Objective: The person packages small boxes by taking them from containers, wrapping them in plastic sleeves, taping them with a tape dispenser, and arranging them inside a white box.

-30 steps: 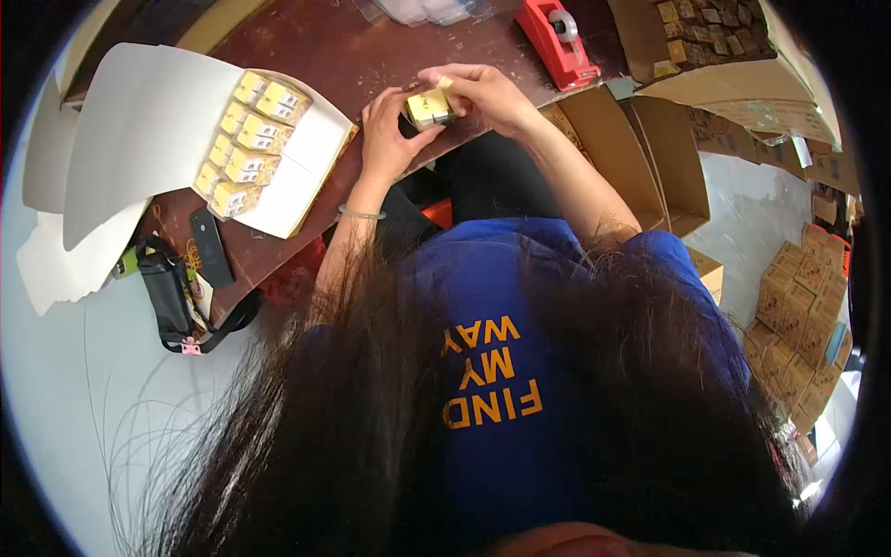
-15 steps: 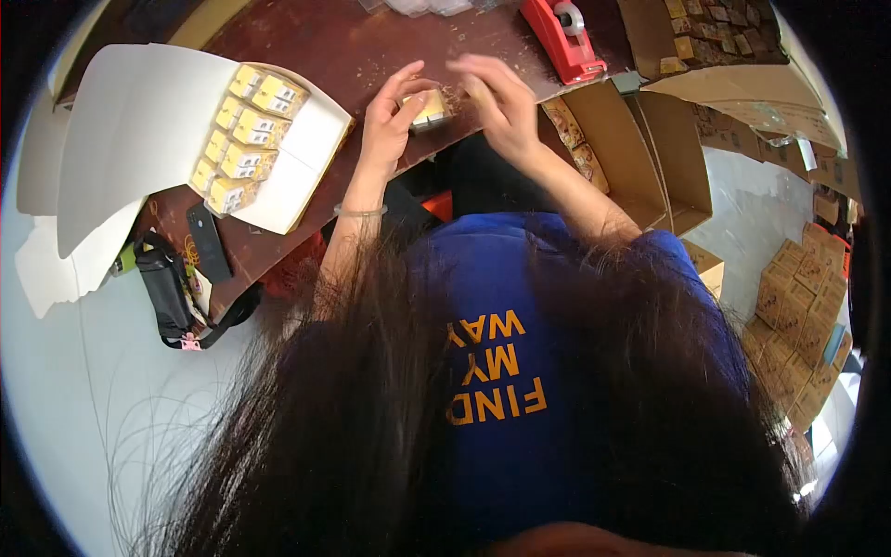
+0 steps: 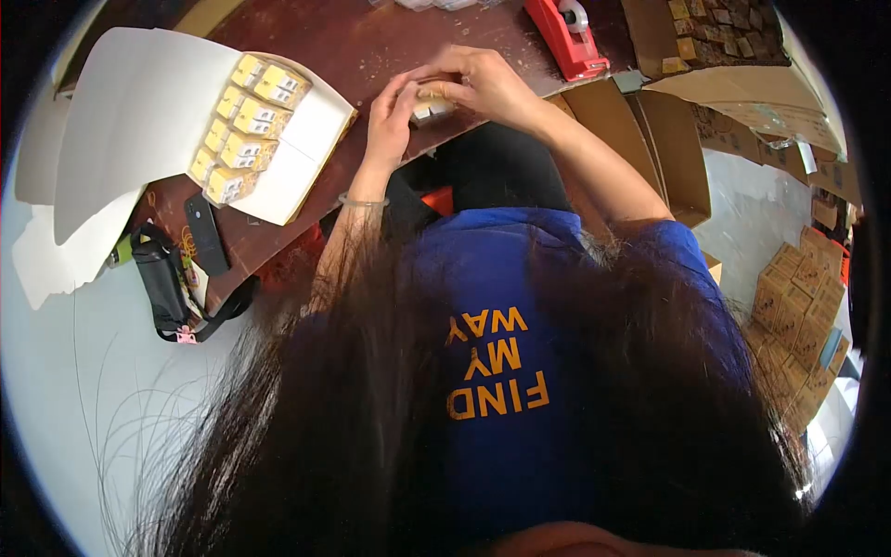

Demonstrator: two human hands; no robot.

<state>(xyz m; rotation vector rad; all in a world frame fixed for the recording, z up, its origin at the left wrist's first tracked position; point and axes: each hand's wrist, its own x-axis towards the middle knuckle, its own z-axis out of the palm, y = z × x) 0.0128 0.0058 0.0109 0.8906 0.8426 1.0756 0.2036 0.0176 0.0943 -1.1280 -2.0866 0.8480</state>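
Note:
Near the table's front edge sits a small yellow and white box (image 3: 432,111), largely covered by my fingers. My left hand (image 3: 390,123) touches its left side, with the fingers bent over it. From the right, my right hand (image 3: 483,82) reaches across the top of the box, fingers curved and meeting the left ones. Whether either hand grips the box is hidden. To the left, several small yellow and white boxes (image 3: 243,125) stand in rows in an open white carton (image 3: 306,158).
A red tape dispenser (image 3: 574,46) stands at the table's right. Open cardboard boxes (image 3: 673,139) are beside the table. A phone (image 3: 206,234) and black bag (image 3: 160,283) lie at the left edge. Stacked cartons (image 3: 794,302) stand on the floor at right.
My hands came apart over the small box, then closed in on it again. My right hand has moved left, back over the box.

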